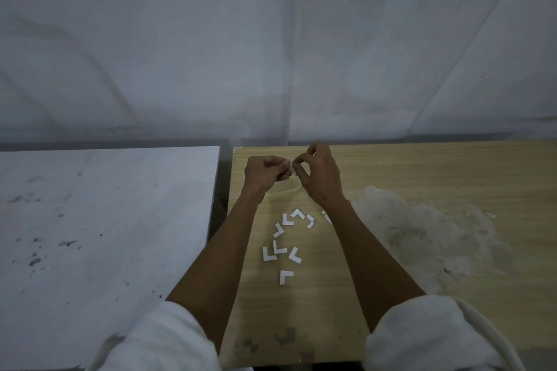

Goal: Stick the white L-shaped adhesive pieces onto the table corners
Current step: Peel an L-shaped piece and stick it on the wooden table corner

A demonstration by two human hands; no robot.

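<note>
Nine L-pieces; left hand, right hand

Forearms extended, left hand and right hand pinching white piece

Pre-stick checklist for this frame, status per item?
1. Piece gripped: left hand and right hand both pinch a small pale piece between fingertips: ok.
2. Backing peeled off: cannot tell, too small.
3. Far left corner of the wooden table in view, uncovered: ok.
4. Hands close to that corner: ok.
5. Spare L-shaped pieces loose on the table between the forearms: ok.
</note>
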